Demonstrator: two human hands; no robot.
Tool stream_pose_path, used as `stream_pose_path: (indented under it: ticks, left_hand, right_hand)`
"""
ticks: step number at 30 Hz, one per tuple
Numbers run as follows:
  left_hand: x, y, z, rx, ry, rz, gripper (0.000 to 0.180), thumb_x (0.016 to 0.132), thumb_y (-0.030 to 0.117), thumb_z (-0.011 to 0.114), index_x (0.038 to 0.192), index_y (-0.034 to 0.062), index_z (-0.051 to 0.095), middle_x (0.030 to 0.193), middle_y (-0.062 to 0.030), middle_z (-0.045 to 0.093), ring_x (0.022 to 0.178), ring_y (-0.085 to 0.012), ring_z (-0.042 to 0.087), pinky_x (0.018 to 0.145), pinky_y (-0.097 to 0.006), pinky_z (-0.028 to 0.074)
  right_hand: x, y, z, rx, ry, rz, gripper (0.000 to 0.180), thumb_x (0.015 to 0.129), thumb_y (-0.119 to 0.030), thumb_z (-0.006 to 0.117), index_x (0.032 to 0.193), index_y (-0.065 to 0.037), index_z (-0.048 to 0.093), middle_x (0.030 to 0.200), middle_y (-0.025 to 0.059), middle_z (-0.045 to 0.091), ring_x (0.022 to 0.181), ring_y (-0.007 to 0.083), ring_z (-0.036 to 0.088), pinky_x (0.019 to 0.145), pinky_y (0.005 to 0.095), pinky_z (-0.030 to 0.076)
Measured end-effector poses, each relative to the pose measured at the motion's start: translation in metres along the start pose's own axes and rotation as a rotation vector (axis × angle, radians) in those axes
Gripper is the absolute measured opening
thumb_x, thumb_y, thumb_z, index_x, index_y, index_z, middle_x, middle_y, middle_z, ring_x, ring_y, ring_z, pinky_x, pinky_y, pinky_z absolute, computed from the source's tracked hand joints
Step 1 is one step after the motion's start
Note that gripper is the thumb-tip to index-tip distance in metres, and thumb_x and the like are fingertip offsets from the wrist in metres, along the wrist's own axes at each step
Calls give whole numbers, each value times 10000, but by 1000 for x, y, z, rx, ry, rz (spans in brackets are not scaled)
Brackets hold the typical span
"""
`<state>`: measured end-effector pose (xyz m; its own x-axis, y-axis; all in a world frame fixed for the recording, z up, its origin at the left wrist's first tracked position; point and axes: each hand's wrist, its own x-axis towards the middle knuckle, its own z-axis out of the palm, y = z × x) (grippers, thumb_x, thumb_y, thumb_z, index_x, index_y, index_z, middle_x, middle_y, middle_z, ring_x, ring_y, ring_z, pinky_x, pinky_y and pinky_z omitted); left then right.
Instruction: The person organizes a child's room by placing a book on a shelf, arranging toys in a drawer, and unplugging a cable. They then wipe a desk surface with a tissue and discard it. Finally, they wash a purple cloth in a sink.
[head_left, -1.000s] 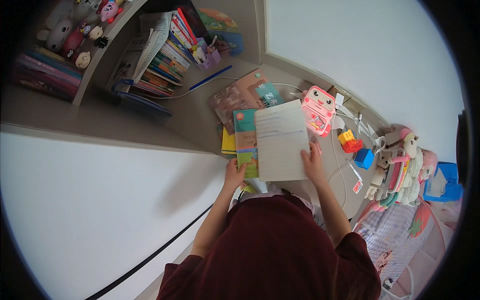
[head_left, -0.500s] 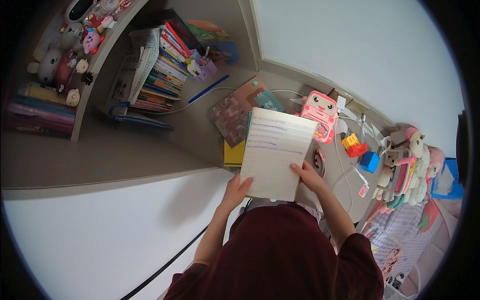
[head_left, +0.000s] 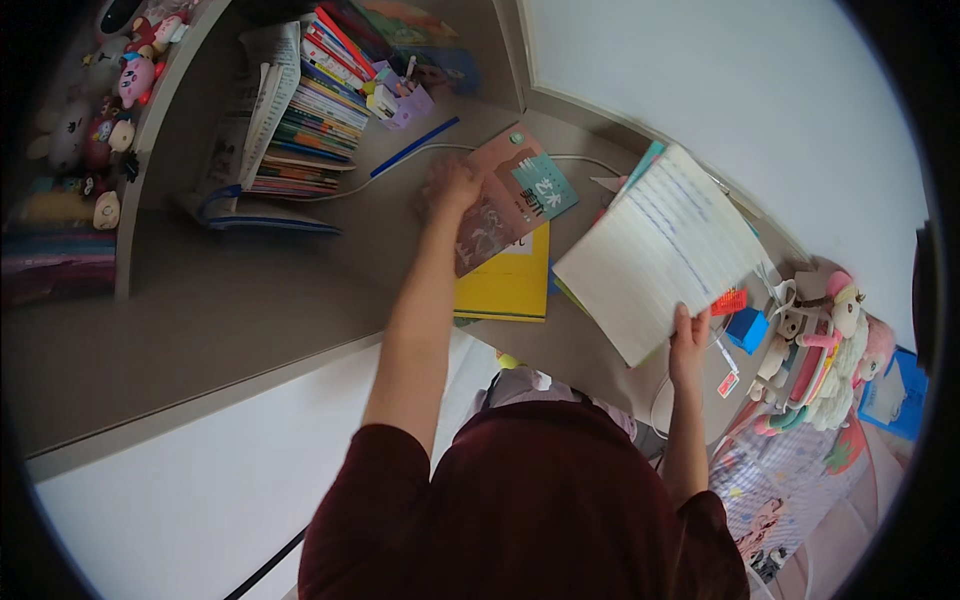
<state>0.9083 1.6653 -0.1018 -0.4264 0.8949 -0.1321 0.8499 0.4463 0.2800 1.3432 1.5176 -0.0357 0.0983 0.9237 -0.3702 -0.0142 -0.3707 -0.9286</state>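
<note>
Lined notebook (head_left: 655,250), pinched in your right hand (head_left: 688,348), extends ahead of it; at your left hand (head_left: 455,187), grip too blurred to tell, lies a brown-and-teal book (head_left: 512,200).

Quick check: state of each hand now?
Left hand: at the brown book, blurred; its grip cannot be told.
Right hand: closed, holding the notebook.

Pink-brown-and-teal paper-covered book (head_left: 512,203), centre: large dark printed characters (head_left: 545,190). Off-white paper notebook (head_left: 640,270), right: blue handwriting (head_left: 668,240), too small to read. Flat yellow book (head_left: 503,288), near: partly covered white label (head_left: 522,245), dark print.
</note>
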Motion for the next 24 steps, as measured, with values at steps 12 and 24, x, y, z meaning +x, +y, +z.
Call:
stream_pose_path:
  ticks: [12, 24]
  left_hand:
    - [-125, 25, -15, -47, -80, -190, 459, 794, 325, 645, 1117, 47, 475, 1080, -174, 563, 933, -302, 574, 835, -445, 443]
    - [-157, -19, 12, -254, 116, -188, 574, 764, 373, 681, 1161, 21, 464, 1072, -196, 542, 969, -369, 543, 797, -460, 454]
  right_hand:
    - [6, -10, -14, 184, -60, -89, 429, 967, -162, 450, 1363, -34, 346, 1304, 96, 484, 1179, 164, 456, 1008, 308, 330]
    - [46, 40, 112, -144, -428, -80, 356, 943, -125, 452, 1271, 8, 415, 1200, 136, 533, 1088, 181, 508, 922, 305, 394]
